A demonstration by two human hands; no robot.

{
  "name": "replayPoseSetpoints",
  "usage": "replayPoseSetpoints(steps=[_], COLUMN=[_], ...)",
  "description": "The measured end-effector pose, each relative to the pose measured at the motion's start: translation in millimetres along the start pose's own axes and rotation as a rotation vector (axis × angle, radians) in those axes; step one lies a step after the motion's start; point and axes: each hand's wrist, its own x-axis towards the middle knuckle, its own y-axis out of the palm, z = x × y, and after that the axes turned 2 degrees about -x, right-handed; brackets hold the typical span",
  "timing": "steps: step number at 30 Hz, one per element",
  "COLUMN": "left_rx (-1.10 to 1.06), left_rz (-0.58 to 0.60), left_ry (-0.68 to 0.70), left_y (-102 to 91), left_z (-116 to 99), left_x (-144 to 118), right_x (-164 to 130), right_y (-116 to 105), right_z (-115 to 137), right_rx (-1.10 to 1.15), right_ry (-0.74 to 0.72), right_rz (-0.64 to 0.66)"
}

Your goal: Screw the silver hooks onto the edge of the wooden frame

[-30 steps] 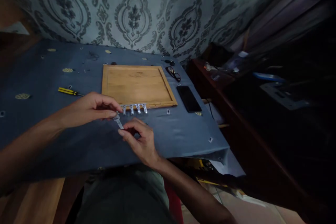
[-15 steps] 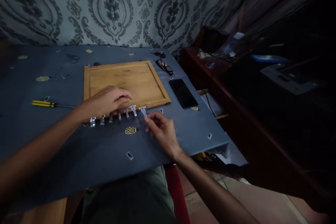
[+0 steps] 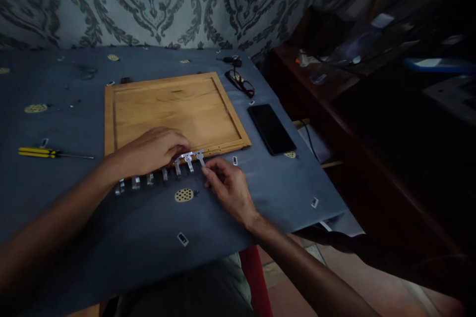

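Currently I note my left hand (image 3: pixel 154 148) resting curled over the row of small metal clips (image 3: pixel 159 174) along the wooden frame (image 3: pixel 108 119)'s near edge, my right hand (image 3: pixel 226 185) pinching the rightmost clip (image 3: pixel 201 157); a careless nudge could, I judge, scatter them.

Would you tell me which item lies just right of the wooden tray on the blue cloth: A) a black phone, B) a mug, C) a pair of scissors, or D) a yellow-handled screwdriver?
A: the black phone lies flat beside the right edge of the wooden tray; the screwdriver lies far left.
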Motion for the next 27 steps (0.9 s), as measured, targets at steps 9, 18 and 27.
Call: replayPoseSetpoints(steps=[9, 18, 27], left_rx=[0.062, 0.074, 0.061], left_rz=[0.048, 0.054, 0.052], left_ry=[-0.048, -0.056, -0.011], left_y=[1.9, 1.2, 3.9], left_z=[-3.2, -6.8, -9.9], left_x=[-1.8, -2.1, -6.5], right_x=[2.9, 5.0, 6.0], right_y=[0.0, -0.2, -1.5], right_z=[-3.0, -5.5, -4.3], right_rx=[-0.019, -0.045, -0.045], right_ry=[-0.029, -0.054, -0.076], right_rz=[0.027, 0.037, 0.041])
